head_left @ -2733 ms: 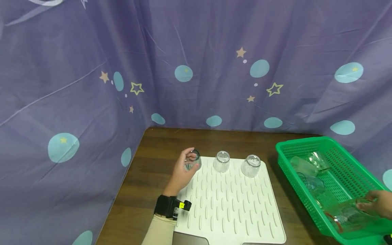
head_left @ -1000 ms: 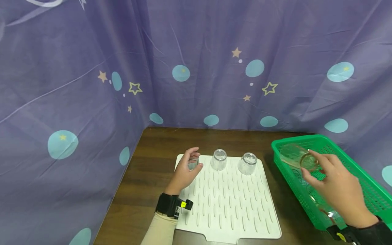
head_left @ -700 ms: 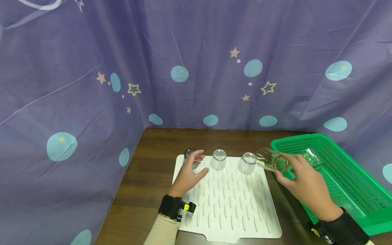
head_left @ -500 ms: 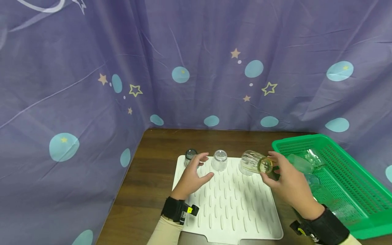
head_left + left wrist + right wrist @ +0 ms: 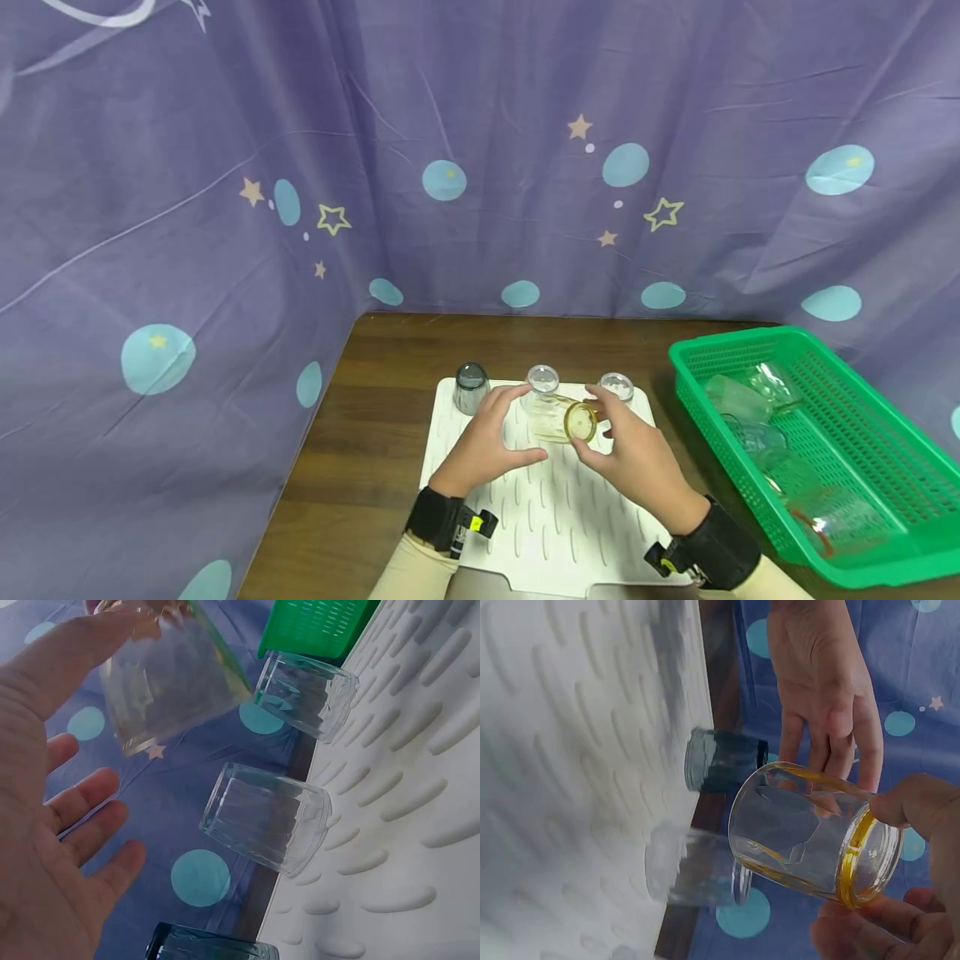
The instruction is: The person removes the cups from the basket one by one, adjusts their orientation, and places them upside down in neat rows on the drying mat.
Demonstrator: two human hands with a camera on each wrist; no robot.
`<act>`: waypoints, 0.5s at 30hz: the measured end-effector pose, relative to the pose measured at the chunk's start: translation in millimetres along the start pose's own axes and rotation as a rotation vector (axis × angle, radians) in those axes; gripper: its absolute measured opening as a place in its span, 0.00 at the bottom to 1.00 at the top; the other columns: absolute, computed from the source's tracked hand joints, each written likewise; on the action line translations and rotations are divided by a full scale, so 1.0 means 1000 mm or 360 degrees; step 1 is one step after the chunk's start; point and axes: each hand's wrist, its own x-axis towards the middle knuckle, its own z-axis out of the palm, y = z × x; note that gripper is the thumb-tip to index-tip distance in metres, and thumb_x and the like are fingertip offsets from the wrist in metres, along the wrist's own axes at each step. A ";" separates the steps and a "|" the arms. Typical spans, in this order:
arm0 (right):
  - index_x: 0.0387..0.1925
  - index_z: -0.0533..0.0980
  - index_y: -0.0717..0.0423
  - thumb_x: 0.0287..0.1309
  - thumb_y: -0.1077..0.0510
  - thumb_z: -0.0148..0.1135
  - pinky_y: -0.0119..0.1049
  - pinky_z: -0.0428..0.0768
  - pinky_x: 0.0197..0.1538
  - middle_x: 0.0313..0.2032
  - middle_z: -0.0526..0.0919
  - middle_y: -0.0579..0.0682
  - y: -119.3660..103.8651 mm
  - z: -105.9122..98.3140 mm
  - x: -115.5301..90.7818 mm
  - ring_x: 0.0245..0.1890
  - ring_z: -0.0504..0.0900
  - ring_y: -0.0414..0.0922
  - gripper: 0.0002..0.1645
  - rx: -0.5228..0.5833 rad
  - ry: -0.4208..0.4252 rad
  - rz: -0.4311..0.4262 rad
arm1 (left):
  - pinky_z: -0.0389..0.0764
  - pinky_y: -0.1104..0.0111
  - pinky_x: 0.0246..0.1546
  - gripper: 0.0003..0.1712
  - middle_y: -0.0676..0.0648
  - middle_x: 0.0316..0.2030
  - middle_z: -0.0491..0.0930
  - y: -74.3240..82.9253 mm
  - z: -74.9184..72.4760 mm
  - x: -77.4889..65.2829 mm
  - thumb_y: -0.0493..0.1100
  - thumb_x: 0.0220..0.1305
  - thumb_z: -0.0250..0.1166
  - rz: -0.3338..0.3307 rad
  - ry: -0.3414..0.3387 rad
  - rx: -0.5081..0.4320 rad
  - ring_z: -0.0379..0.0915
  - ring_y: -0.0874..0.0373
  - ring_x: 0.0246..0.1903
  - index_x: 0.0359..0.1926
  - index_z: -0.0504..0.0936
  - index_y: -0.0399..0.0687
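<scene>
My right hand (image 5: 637, 454) pinches a yellow-tinted drinking glass (image 5: 553, 418) by its thick base, tilted on its side above the white draining mat (image 5: 555, 517). In the right wrist view the glass (image 5: 802, 832) has its mouth toward the mat side. My left hand (image 5: 483, 446) is spread at the glass's mouth end, fingers extended, thumb apart; in the left wrist view this hand (image 5: 52, 810) overlaps the glass (image 5: 176, 682). Behind, along the mat's far edge, stand a dark grey glass (image 5: 471, 389) and two clear glasses, one in the middle (image 5: 542, 379) and one at right (image 5: 617, 385), all upside down.
A green plastic basket (image 5: 847, 375) stands right of the mat with several glasses lying along its left side, among them one with red marking (image 5: 836, 521). The brown wooden table (image 5: 337, 467) extends left of the mat. A purple patterned curtain (image 5: 487, 108) hangs behind and at the left.
My right hand has lifted the yellow-tinted glass from the basket and carried it left over the mat. My left hand has come off the dark grey glass and moved right toward the yellow one.
</scene>
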 end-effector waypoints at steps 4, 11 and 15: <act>0.68 0.67 0.62 0.49 0.53 0.80 0.38 0.86 0.36 0.45 0.87 0.52 -0.006 0.015 0.001 0.36 0.87 0.45 0.48 0.0054 -0.0031 0.0025 | 0.72 0.57 0.68 0.54 0.58 0.72 0.61 0.000 0.002 0.000 0.59 0.56 0.79 0.0024 -0.0059 0.0132 0.57 0.62 0.72 0.78 0.61 0.63; 0.69 0.67 0.61 0.49 0.52 0.80 0.33 0.84 0.35 0.44 0.86 0.49 -0.017 0.041 -0.001 0.37 0.85 0.42 0.49 0.0147 -0.0118 0.0099 | 0.74 0.62 0.65 0.44 0.56 0.66 0.69 -0.006 0.006 -0.004 0.55 0.56 0.79 0.0115 -0.0058 0.0306 0.63 0.61 0.66 0.71 0.70 0.61; 0.69 0.66 0.60 0.50 0.54 0.80 0.31 0.83 0.34 0.45 0.86 0.50 -0.022 0.052 -0.001 0.37 0.85 0.42 0.48 0.0222 -0.0131 0.0113 | 0.76 0.64 0.61 0.38 0.58 0.60 0.73 -0.010 0.004 -0.008 0.53 0.56 0.79 0.0088 -0.0053 0.0331 0.67 0.62 0.61 0.66 0.73 0.59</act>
